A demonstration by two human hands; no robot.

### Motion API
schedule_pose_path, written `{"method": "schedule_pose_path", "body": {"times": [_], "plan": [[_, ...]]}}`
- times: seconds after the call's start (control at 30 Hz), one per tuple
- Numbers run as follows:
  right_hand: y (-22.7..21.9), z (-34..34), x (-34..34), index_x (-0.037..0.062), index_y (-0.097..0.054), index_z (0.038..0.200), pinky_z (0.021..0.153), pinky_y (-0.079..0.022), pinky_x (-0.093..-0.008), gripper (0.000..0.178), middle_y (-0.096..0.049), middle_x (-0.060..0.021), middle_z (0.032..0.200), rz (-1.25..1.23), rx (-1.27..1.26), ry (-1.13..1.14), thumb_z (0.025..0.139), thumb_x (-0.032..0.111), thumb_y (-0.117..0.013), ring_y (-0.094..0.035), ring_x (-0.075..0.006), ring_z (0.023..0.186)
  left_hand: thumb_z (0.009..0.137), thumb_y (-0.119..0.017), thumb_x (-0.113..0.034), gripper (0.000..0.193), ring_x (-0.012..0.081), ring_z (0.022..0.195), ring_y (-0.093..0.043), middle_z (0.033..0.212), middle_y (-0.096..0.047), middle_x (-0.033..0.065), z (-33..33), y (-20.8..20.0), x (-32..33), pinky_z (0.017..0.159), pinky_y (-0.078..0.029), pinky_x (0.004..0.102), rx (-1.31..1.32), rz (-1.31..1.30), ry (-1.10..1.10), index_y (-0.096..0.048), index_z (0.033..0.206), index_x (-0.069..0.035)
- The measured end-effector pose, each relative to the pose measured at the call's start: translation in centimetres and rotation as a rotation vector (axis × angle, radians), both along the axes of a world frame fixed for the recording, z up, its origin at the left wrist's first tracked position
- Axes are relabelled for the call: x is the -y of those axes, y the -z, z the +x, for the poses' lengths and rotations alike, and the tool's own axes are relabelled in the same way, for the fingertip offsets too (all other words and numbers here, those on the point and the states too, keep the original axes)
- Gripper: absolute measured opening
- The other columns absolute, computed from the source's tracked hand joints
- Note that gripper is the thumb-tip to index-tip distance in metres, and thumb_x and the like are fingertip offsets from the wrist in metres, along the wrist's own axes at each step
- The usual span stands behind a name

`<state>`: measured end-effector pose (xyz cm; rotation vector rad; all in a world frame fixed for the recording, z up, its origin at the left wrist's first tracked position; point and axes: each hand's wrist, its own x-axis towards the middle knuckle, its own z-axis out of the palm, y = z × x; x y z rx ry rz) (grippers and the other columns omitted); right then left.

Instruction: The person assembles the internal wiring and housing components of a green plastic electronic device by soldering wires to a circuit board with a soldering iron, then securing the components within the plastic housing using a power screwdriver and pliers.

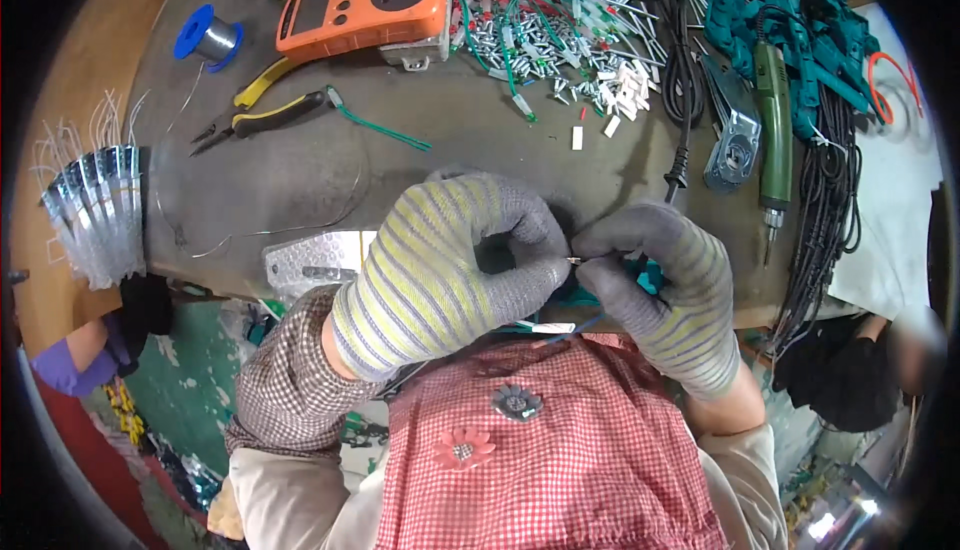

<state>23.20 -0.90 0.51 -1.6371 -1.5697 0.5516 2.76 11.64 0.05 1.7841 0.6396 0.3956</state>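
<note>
My left hand point(455, 260) and my right hand point(665, 285), both in grey and yellow striped gloves, meet at the front edge of the table. Thumb and forefinger are pinched on each hand, the tips almost touching. Between them shows a tiny copper-coloured piece point(574, 260), perhaps a bare wire end; the gloves hide most of it. Partly behind my right hand is a teal plastic casing point(652, 277). Below the fingers, at the table edge, lie a white sleeve point(552, 328) and thin wires. A clear bubble-wrap bag point(310, 262) rests beside my left hand.
Pliers point(262, 115), an orange multimeter point(365, 8) and a solder spool point(210, 40) lie at the far left. Screws point(530, 45), wires and white connectors point(630, 88) are heaped at the back. A green electric screwdriver point(774, 130), black cables point(825, 180) and teal casings point(800, 25) occupy the right.
</note>
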Motion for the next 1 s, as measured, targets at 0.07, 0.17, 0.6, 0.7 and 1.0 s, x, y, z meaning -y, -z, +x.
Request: {"method": "schedule_pose_path", "body": {"times": [0.07, 0.17, 0.6, 0.7, 1.0], "plan": [[0.0, 0.1, -0.2, 0.0114, -0.072, 0.093, 0.075, -0.055, -0.0436, 0.024, -0.068, -0.0051, 0.084, -0.147, -0.163, -0.020, 0.081, 0.016, -0.091, -0.069, -0.0299, 0.080, 0.081, -0.086, -0.012, 0.020, 0.0190, 0.086, -0.068, 0.090, -0.072, 0.0060, -0.1, -0.1, -0.1, 0.081, -0.055, 0.0359, 0.000, 0.141, 0.018, -0.071, 0.089, -0.003], [0.6, 1.1, -1.4, 0.0127, -0.072, 0.092, 0.071, -0.055, -0.0434, 0.025, -0.069, -0.0042, 0.085, 0.018, -0.009, -0.145, 0.079, 0.021, -0.091, -0.069, -0.0283, 0.078, 0.083, -0.084, -0.009, 0.014, 0.0188, 0.087, -0.070, 0.089, -0.074, 0.0073, 0.4, -0.9, -1.5, 0.081, -0.056, 0.0358, -0.031, 0.308, 0.056, -0.074, 0.091, -0.003], [0.2, 1.6, -1.8, 0.0100, -0.073, 0.091, 0.074, -0.056, -0.0454, 0.015, -0.069, -0.0031, 0.087, -0.048, 0.252, -0.283, 0.084, 0.016, -0.085, -0.069, -0.0270, 0.083, 0.084, -0.086, -0.018, 0.021, 0.0342, 0.097, -0.070, 0.095, -0.073, 0.0082, 0.3, 1.4, -1.5, 0.095, -0.053, 0.0436, -0.015, 0.416, 0.137, -0.074, 0.097, -0.007], [0.3, 1.7, -1.5, 0.0081, -0.073, 0.091, 0.072, -0.054, -0.0447, 0.022, -0.068, -0.0031, 0.085, 0.320, 0.671, -0.425, 0.084, 0.022, -0.088, -0.069, -0.0272, 0.082, 0.085, -0.086, -0.018, 0.020, 0.0339, 0.095, -0.069, 0.095, -0.072, 0.0084, 0.6, 1.0, -2.5, 0.094, -0.053, 0.0443, -0.021, 0.107, 0.229, -0.073, 0.097, -0.007], [2.2, 1.1, -1.1, 0.0119, -0.070, 0.098, 0.078, -0.053, -0.0477, 0.027, -0.065, -0.0073, 0.090, 0.189, 0.267, -0.239, 0.075, 0.004, -0.081, -0.066, -0.0344, 0.085, 0.088, -0.084, -0.017, 0.021, 0.0330, 0.099, -0.070, 0.099, -0.075, 0.0102, 0.4, 1.1, -2.1, 0.093, -0.054, 0.0431, -0.044, 0.189, 0.236, -0.073, 0.101, -0.005]]}}
